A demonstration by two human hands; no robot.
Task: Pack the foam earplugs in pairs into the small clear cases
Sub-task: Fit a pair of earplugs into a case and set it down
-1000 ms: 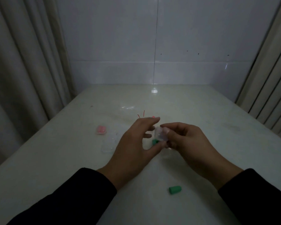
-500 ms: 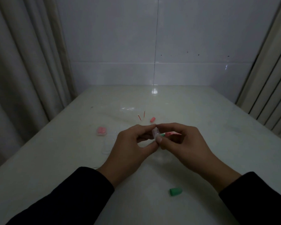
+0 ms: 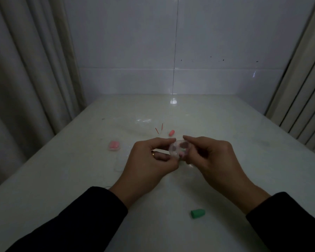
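Note:
A small clear case [image 3: 178, 149] is held above the table between both hands. My left hand [image 3: 149, 160] pinches its left edge with thumb and forefinger. My right hand [image 3: 213, 159] pinches its right side. Dark and pinkish shapes show through the case; what lies inside is unclear. A green earplug [image 3: 197, 213] lies on the table near the front, below my right wrist. A pink earplug [image 3: 171, 132] lies just beyond the hands. A clear case holding pink earplugs [image 3: 114, 145] sits to the left.
The white table [image 3: 244, 142] ends at a tiled wall, with curtains on both sides. Two thin red strands [image 3: 159, 128] lie near the pink earplug. A faint clear plastic piece [image 3: 119, 160] lies left of my left hand.
The case has turned so its flat face points toward the camera, and the hands have drawn slightly apart on its edges. The green earplug seen at my left fingertips earlier is out of sight.

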